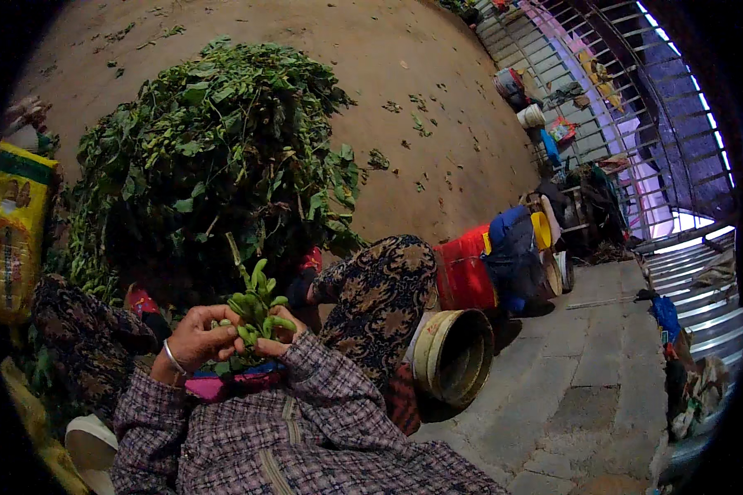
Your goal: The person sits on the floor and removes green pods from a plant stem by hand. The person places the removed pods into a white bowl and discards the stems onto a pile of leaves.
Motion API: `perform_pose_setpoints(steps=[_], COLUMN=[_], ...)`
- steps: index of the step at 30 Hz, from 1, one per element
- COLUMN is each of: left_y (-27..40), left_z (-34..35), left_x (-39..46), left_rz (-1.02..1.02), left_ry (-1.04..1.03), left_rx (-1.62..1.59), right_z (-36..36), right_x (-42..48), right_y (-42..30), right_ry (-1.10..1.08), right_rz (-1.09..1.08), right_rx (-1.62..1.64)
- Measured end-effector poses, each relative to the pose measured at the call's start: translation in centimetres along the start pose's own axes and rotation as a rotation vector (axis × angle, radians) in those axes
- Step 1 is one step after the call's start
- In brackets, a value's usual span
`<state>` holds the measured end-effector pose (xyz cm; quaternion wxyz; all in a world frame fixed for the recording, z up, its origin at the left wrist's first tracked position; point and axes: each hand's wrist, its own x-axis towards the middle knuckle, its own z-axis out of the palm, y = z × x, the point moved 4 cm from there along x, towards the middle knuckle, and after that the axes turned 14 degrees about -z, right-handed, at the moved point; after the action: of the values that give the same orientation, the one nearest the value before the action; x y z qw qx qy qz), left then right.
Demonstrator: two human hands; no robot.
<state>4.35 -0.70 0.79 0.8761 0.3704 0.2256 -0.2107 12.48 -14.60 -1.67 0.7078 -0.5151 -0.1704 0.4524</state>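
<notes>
Above my lap, a leafy stalk of green bean pods [257,304], probably soybean, is held between both hands. My left hand [199,339], with a silver bangle at the wrist, has its fingers curled against the pods from the left. From the right, my right hand [283,339] wraps around the lower part of the bunch, and its fingers are partly hidden by pods. Beneath the hands, a pink and blue item [205,388] shows on my lap. A large heap of uprooted bean plants [217,142] lies on the ground in front of my feet.
To my right stand a pale bucket [430,356] lying on its side, a red container [465,267] and dark blue cloth [511,247]. A yellow printed sack [15,235] is at left. A white container [91,442] sits by my left hip. Barred metalwork [594,93] runs along the right.
</notes>
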Motion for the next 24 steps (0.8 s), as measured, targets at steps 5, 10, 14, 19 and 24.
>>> perform_pose_setpoints(steps=[5, 10, 14, 19, 24], left_y=[-1.1, -2.0, -0.3, 0.1, -0.6], left_z=[0.0, -0.2, 0.6, 0.4, 0.1], left_x=[1.0, 1.7, 0.5, 0.2, 1.1], left_rz=[0.101, 0.176, 0.121, 0.125, 0.084], left_ry=[0.085, 0.131, 0.101, 0.134, 0.102], left_rx=[-0.093, -0.091, 0.062, 0.130, -0.056], right_z=[-0.9, -1.2, -1.2, 0.4, 0.5], right_x=[0.3, 0.6, 0.6, 0.5, 0.3], right_y=[0.9, 2.0, 1.6, -0.3, -0.1], right_ry=[0.007, -0.038, -0.021, 0.022, 0.019], right_rz=[-0.049, -0.093, 0.015, -0.002, 0.031], right_rx=[-0.041, 0.021, 0.023, 0.011, -0.006])
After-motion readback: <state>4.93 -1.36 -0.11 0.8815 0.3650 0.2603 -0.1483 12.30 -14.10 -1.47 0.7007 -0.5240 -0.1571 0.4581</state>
